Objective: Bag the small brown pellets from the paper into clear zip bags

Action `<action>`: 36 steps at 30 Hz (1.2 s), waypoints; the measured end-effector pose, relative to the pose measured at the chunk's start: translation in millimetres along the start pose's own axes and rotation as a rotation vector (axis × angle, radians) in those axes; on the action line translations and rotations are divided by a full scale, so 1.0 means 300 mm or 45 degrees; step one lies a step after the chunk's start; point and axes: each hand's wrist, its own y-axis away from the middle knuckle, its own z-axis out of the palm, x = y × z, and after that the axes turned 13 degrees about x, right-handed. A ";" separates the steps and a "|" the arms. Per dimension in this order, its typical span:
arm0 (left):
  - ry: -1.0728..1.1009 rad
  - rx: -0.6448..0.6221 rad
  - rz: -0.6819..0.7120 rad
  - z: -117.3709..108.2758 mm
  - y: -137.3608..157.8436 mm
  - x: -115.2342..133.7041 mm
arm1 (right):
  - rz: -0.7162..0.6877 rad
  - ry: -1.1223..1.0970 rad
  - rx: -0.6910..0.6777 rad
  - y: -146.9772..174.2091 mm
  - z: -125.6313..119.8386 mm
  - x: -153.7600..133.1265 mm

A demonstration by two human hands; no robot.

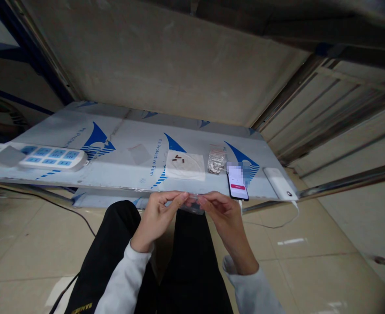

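left hand [162, 211] and right hand [223, 213], fingertips pinched narrow, hold one clear plastic piece [196, 209] by the table's [123, 174] near edge. beyond: one phone [238, 186]; open room between one power strip [53, 158] and one white sheet [189, 168]; about four brown pieces [183, 161] on the sheet.

At least four dark pieces [183, 161], one phone [238, 186], one sheet [194, 169].

The head view faces forward — down across the table [127, 170].

Bag [195, 210] between left hand [162, 211] and right hand [224, 211], pieces [178, 156] on sheet [193, 169] beyond.
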 end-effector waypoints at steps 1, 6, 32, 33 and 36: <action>-0.015 -0.010 -0.021 0.002 -0.006 -0.008 | -0.002 0.009 -0.005 -0.004 -0.008 0.007; -0.153 -0.136 -0.079 0.004 -0.041 -0.020 | -0.006 0.108 -0.016 -0.033 -0.054 0.032; -1.517 0.977 0.014 -0.371 -0.437 -0.305 | -0.737 0.932 0.658 -0.337 -0.123 0.266; -1.463 1.001 0.005 -0.374 -0.443 -0.304 | -0.714 0.914 0.627 -0.302 -0.109 0.261; -1.365 1.044 0.005 -0.385 -0.457 -0.297 | -0.672 0.846 0.549 -0.212 -0.071 0.250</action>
